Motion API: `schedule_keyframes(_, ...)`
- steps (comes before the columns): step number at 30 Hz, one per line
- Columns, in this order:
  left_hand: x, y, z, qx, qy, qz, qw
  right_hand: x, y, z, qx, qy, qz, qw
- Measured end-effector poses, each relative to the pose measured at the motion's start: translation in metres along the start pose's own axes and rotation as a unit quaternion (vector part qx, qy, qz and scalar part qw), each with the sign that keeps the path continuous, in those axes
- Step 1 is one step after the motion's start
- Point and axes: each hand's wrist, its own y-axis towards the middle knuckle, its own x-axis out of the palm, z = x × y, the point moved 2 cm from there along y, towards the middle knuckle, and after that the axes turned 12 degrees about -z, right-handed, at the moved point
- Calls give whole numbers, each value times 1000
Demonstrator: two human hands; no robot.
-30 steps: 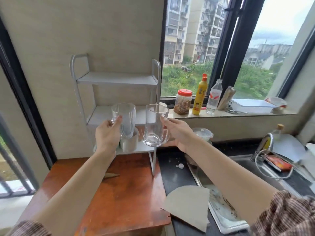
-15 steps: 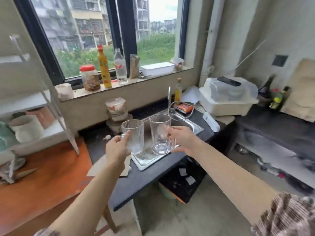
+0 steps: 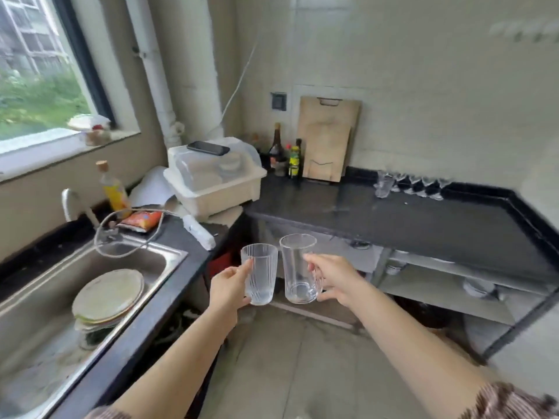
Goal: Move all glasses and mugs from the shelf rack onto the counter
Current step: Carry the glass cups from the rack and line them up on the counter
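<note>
My left hand (image 3: 228,287) grips a clear ribbed glass (image 3: 260,273), held upright in the air over the floor. Beside it, my right hand (image 3: 334,281) holds a clear glass mug (image 3: 298,269) by its handle, also upright. The two vessels nearly touch. Ahead lies the black counter (image 3: 408,219), and several clear glasses (image 3: 411,184) stand in a row near its back edge. The shelf rack is out of view.
A steel sink (image 3: 90,297) with stacked plates (image 3: 109,294) sits at the left. A white dish box (image 3: 214,179) with a phone on top, bottles (image 3: 287,155) and a cutting board (image 3: 328,140) stand at the back. Open shelves run under the counter.
The view has swung right from the shelf rack past the sink to the black counter. Both hands have carried the glass and the mug along, still side by side.
</note>
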Motion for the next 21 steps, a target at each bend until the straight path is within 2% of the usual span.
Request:
schedule_keyframes(7,161,123,5,-43,39,-91,994,-154,70,-17,33,71,94,992)
schedule_keyframes(10,226,168,14,-47,-24,-94,994,-217,96,-24,50,94,133,985)
schedule_keyframes(13,285,194,27,-64,87,-135,985,-274,115,-27,65,123,167,976)
schedule_keyframes(21,425,273,22,-128,123,-162,971,-416,173,-27,92,171,215,957)
